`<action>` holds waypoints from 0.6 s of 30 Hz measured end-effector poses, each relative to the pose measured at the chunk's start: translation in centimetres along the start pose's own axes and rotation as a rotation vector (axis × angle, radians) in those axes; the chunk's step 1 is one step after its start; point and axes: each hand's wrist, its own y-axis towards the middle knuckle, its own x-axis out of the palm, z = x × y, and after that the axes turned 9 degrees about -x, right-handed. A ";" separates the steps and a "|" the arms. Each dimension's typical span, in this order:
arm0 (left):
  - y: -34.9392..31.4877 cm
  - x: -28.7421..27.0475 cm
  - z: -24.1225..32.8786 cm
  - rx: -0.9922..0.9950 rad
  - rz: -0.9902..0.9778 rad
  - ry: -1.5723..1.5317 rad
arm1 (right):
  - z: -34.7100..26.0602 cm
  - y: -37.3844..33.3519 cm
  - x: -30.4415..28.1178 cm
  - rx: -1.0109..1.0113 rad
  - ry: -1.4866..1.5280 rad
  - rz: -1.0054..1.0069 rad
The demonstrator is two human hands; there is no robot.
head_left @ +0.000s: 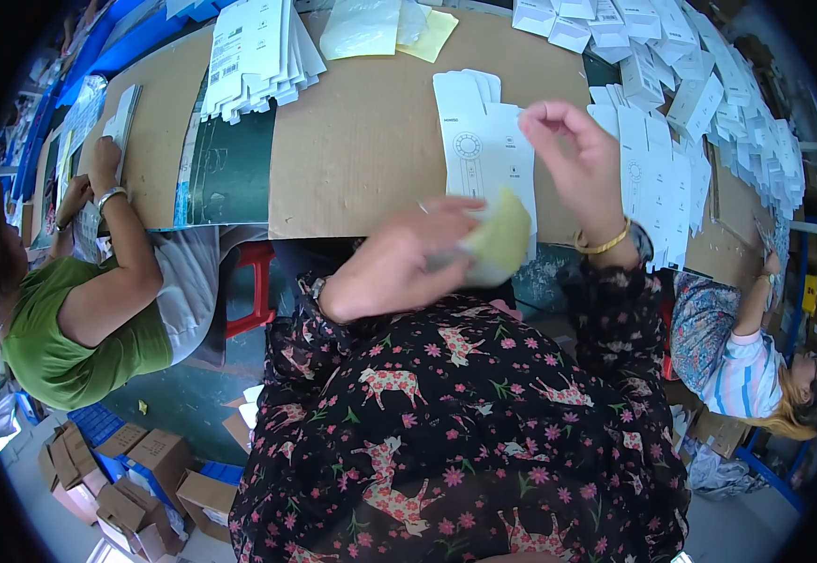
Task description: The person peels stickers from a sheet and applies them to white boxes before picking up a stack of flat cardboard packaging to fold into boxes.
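Note:
My left hand (399,263), smeared by motion, is in front of my body near the table edge. Its fingers are closed on a pale yellow sheet (502,235), which is bent and blurred. Higher up, my right hand (577,155) is over the right edge of a flat white printed carton blank (485,141). The thumb and forefinger of this hand meet in a pinch; whatever is between them, if anything, is too small to make out. The carton blank lies unfolded on the cardboard-covered table (362,141), a round dial-like drawing on its face.
Flat white carton blanks (249,56) are stacked at the far left, more (657,178) at right. Folded white boxes (699,103) pile up far right. A plastic bag (357,28) and yellow sheet (429,38) lie at the back. Co-workers sit left (90,319) and right (741,371).

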 end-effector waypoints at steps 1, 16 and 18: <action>0.0 0.4 0.0 0.004 0.004 -0.002 | 1.5 0.8 -0.4 0.017 -0.015 -0.019; 0.0 4.7 -3.8 0.001 -0.008 0.322 | 11.9 5.9 4.3 0.215 -0.124 -0.351; -0.1 4.8 -3.8 -0.002 0.000 0.319 | 12.3 5.8 4.5 0.194 -0.087 -0.331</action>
